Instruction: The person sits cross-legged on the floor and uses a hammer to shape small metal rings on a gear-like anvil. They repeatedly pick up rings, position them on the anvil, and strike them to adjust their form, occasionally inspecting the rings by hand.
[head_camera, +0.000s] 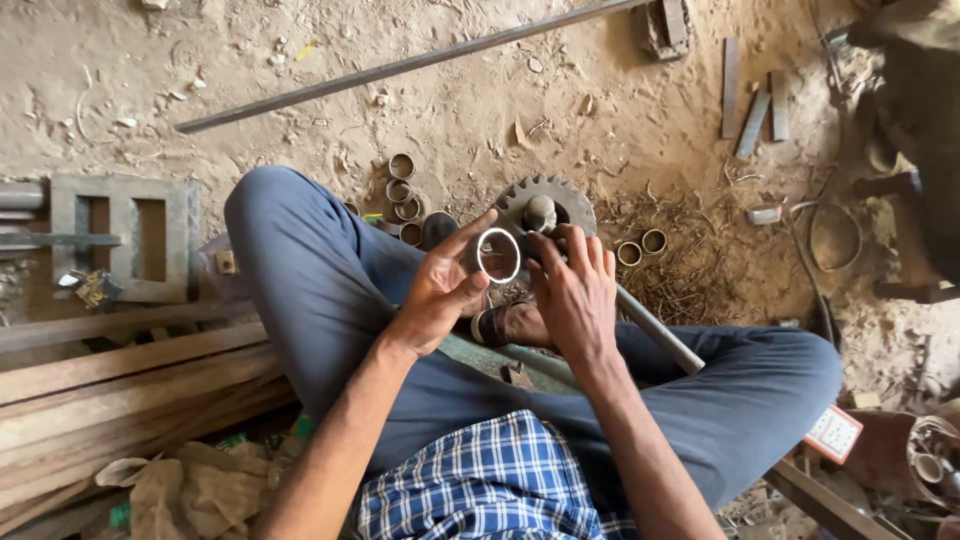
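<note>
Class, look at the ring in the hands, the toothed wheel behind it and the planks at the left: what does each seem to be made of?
Ring: probably steel, with a bright, shiny edge.
Toothed wheel: likely iron or steel, dull grey and dusty.
Planks: wood, rough, with visible grain.

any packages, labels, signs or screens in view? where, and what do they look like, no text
Small card or calculator-like panel: on the ground by the person's right knee, squarish, white face, red edge.
Crumpled wrapper: left, on the grey metal frame, dark with yellow.
No signs; nothing clearly a screen.
</note>
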